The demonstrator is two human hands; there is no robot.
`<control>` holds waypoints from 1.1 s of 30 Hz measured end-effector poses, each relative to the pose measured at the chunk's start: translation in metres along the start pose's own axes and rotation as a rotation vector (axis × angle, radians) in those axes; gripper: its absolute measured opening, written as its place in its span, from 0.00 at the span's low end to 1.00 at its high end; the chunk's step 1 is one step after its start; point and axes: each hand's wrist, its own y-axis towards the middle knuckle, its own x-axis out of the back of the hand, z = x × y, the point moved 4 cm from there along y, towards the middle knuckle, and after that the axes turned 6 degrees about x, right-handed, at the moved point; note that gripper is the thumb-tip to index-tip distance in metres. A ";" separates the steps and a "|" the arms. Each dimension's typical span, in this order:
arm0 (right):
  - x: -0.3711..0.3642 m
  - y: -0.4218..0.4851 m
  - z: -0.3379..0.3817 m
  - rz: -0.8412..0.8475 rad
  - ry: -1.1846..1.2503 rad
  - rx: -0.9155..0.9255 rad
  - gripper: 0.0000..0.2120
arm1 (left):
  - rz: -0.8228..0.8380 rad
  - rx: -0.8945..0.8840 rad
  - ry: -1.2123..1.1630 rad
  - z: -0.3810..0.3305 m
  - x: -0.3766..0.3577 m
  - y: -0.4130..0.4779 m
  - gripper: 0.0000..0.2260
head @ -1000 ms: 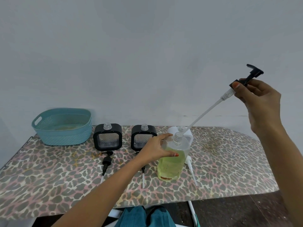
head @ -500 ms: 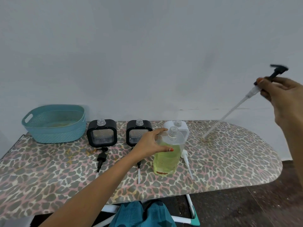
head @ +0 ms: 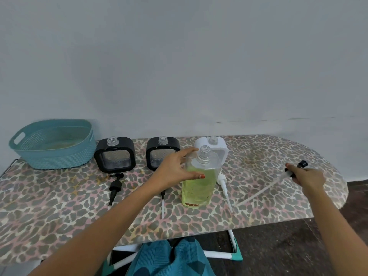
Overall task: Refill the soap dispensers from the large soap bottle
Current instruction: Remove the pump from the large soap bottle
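The large clear soap bottle [head: 199, 182], partly full of yellow-green soap and uncapped, stands upright mid-board. My left hand [head: 175, 168] grips its shoulder. My right hand [head: 306, 177] holds the bottle's black pump head [head: 299, 166] low at the right, its long white tube [head: 258, 191] lying along the board. Behind stand three uncapped dispensers: a black one [head: 114, 155], a second black one [head: 162, 154] partly hidden by my left hand, and a white one [head: 214, 148] behind the big bottle.
Three removed pumps lie in front of the dispensers: black [head: 115, 187], another [head: 162, 202] under my left arm, white [head: 224, 185]. A teal basket [head: 53, 144] sits far left. The leopard-print ironing board [head: 59, 212] ends in a rounded right tip, with a wall behind.
My right hand has carried the pump out of the large bottle, swung it right and lowered it onto the board. My left hand has stayed on the bottle.
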 end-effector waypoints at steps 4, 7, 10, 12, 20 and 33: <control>-0.004 -0.008 -0.022 0.014 -0.008 -0.081 0.14 | -0.001 -0.009 -0.002 0.000 0.000 0.001 0.34; -0.005 -0.013 -0.035 0.041 -0.042 -0.123 0.14 | -0.003 -0.010 0.010 0.000 0.000 0.001 0.31; -0.002 -0.017 -0.048 0.041 -0.092 -0.154 0.15 | -0.010 -0.015 0.009 0.000 0.000 0.001 0.30; -0.001 -0.017 -0.057 0.020 -0.116 -0.158 0.17 | -0.011 -0.016 0.001 0.000 0.000 0.001 0.31; 0.004 -0.017 -0.068 -0.004 -0.012 -0.229 0.13 | -0.011 -0.018 -0.034 -0.001 0.000 0.000 0.30; 0.019 -0.032 -0.044 0.024 -0.019 -0.126 0.16 | -0.003 0.014 -0.020 0.004 0.000 0.003 0.36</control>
